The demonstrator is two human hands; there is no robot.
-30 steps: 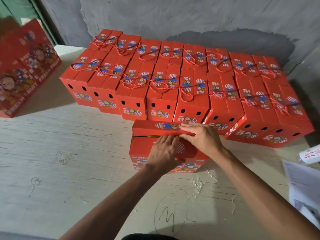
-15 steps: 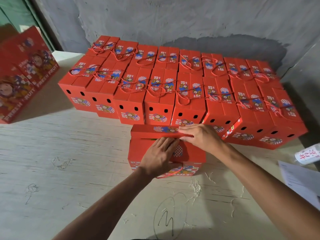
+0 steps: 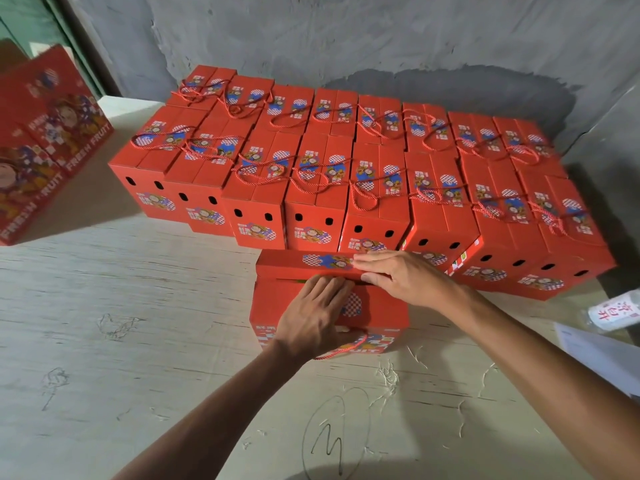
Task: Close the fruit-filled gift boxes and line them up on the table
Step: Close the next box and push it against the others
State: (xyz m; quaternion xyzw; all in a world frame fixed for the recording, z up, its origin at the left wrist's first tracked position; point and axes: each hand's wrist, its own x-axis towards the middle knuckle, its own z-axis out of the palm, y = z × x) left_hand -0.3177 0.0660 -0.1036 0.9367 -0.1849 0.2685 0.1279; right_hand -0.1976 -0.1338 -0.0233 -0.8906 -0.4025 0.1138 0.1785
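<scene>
Two hands work on the one red gift box [image 3: 377, 315] not yet shut, which stands on the table [image 3: 138, 323] just in front of the lined-up boxes [image 3: 346, 188], touching or nearly touching the front row. The left hand [image 3: 317, 318] lies flat on the near top flap with its fingers straight, pressing it down, probably so the fruit inside stays covered while the other flap comes over; a sliver of green shows in the gap between the flaps. The right hand [image 3: 401, 277] rests on the far flap [image 3: 294, 263], fingers extended along its top and the thumb against its front edge, seemingly drawing it toward the near one so the two halves meet. A red cord handle [image 3: 349, 351] hangs loose under the left wrist at the box's near side, not yet pulled up through the top.

Behind, the closed boxes sit in two rows, side by side, their cord handles lying across the lids and their vent holes facing the person, which suggests this box will join the front row once shut. At far left a flat stack of printed cartons [image 3: 45, 140] reading FRESH FRUIT leans tilted. The table is pale, grainy board with pen scribbles and scattered straw-like fibres; papers [image 3: 602, 358] and a labelled bottle [image 3: 613, 311] lie at its right edge. A rough grey plastered wall [image 3: 346, 36] closes the room behind.
</scene>
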